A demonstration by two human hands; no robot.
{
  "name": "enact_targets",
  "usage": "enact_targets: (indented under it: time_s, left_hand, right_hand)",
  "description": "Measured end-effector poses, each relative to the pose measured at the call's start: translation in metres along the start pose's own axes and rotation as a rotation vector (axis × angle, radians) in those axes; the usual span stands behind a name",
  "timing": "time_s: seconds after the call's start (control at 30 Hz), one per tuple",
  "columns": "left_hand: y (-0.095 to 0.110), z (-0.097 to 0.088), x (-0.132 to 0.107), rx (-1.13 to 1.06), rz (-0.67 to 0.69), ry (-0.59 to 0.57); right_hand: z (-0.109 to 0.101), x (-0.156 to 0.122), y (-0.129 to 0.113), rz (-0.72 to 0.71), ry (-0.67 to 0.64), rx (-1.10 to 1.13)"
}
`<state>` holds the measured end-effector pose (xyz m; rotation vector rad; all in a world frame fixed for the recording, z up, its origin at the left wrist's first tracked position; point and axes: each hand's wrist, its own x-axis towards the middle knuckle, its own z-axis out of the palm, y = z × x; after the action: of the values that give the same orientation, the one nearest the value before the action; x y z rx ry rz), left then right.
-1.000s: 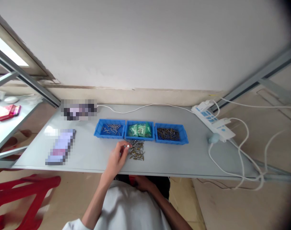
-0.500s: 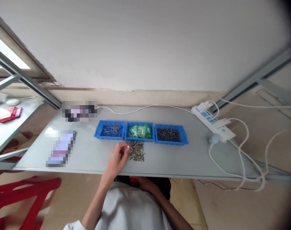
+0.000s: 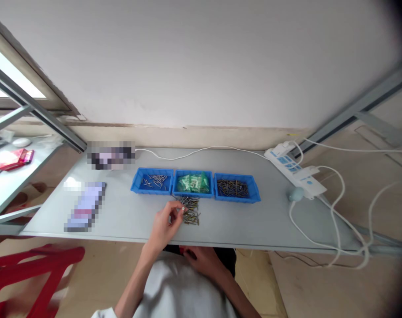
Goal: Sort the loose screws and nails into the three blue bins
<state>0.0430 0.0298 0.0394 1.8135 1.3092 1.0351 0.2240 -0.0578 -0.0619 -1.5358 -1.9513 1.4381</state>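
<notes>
My left hand (image 3: 167, 221) is over the near edge of a loose pile of screws (image 3: 191, 216) on the table. Its thumb and index finger are pinched together, with the small pale round head of a screw (image 3: 183, 208) at their tips. My right hand (image 3: 201, 259) rests in my lap below the table edge; its fingers are partly hidden. Behind the pile stand three blue bins in a row: the left bin (image 3: 147, 191) holds some silvery screws, the middle bin (image 3: 205, 194) green-and-clear plastic packets, and the right bin (image 3: 252, 198) many dark screws.
A pixelated flat object (image 3: 86, 207) lies at the left of the grey table (image 3: 240, 225), another pixelated item (image 3: 111, 157) behind it. A white power strip (image 3: 295, 170) with looping cables lies at the right. A red stool (image 3: 55, 260) stands at the lower left.
My left hand has moved slightly right and toward me, its pinch kept closed, and now covers part of the pile. My right hand has shifted slightly in my lap.
</notes>
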Motion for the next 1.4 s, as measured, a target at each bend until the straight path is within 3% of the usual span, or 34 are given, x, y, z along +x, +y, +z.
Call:
enact_targets:
  time_s: [0.1,0.23,0.37,0.47,0.6,0.97,1.4]
  left_hand:
    - [0.002,0.003,0.001,-0.034,0.003,-0.004]
    - [0.003,0.007,0.004,-0.052,-0.009,0.001]
    - [0.005,0.007,0.005,-0.111,-0.030,0.002]
    - [0.007,0.006,0.007,-0.124,-0.031,0.003]
    - [0.005,0.006,0.009,-0.105,-0.033,-0.001]
    - [0.000,0.007,0.009,-0.136,-0.052,0.028]
    - [0.003,0.005,0.009,-0.124,-0.051,0.011]
  right_hand:
    - [-0.014,-0.025,-0.033,-0.173,0.048,0.057]
    - [-0.036,-0.037,-0.073,-0.391,0.233,0.121]
    - [-0.061,-0.015,-0.086,-0.411,0.636,0.219]
    - [-0.074,0.009,-0.088,-0.435,0.767,0.250]
    - [-0.079,0.026,-0.089,-0.474,0.735,0.280]
    - [-0.081,0.029,-0.084,-0.493,0.630,0.339]
    - [-0.084,0.026,-0.089,-0.469,0.659,0.339]
